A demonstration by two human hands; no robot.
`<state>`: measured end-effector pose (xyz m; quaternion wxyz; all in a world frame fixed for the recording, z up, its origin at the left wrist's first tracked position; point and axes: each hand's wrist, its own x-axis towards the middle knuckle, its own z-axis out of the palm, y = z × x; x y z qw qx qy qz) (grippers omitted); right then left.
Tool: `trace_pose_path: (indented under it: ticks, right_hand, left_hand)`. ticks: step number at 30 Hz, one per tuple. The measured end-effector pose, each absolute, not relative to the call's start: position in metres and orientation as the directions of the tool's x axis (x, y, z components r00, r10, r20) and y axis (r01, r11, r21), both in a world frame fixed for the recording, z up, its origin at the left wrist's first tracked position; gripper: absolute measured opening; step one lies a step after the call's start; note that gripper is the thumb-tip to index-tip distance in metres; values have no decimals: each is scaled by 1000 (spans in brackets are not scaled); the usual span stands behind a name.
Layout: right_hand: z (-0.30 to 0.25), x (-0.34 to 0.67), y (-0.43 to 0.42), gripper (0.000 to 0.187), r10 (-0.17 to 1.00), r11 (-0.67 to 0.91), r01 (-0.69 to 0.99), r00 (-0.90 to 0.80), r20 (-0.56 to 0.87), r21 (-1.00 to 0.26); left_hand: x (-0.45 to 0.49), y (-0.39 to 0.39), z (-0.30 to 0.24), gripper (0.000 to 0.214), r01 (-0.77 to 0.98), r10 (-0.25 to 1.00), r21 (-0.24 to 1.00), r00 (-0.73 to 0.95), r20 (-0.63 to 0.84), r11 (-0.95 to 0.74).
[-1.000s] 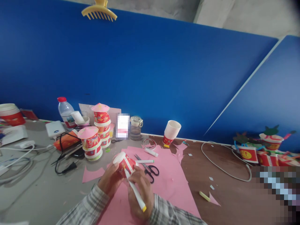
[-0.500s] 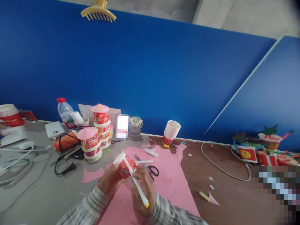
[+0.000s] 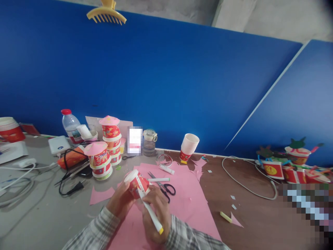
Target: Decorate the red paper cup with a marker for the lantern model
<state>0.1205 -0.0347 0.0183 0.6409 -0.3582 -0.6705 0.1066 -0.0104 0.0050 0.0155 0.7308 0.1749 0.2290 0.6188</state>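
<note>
A red paper cup with a white base is tilted in my left hand, whose fingers are wrapped round it. My right hand grips a white marker with a yellow end; its far end meets the cup's side. Below both hands lies a large pink paper sheet. Just beyond my right hand, black-handled scissors rest on the sheet beside another white marker with a green end. A capped white tube is farther back.
Paper-cup towers with pink cone tops stand at the left. Stacked paper cups and a water bottle are near the blue partition. Decorated cups sit far right, beside a white cable. A black plug lies left.
My right hand and the marker have shifted slightly left along the cup. The cup has turned a little in my left hand, and the view has moved slightly.
</note>
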Motion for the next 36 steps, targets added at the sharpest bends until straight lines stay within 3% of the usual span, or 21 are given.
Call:
trace_pose_path:
  ticks: [6,15,20,28,36]
  right_hand:
    - [18,119,-36,7,612,696,365,149,776,-619]
    - [23,130,-30,8,616,685,441,73,785,-579]
    - [23,126,-33,5,640,679,413,73,765,-607]
    - [20,114,-41,15,595,700,365,177,784,-614]
    - [24,129,-34,8,679,671,349,66,731,-654]
  left_hand:
    - [-12,5,14,30,-831,986,530,145,-83,167]
    - [-10,3,16,33,-791,983,584,154,-96,181]
    - [-11,4,16,33,-816,988,557,129,-87,155]
    - [-13,6,15,22,-850,983,495,129,-133,179]
    - [-11,5,20,29,-813,982,551,139,-129,188]
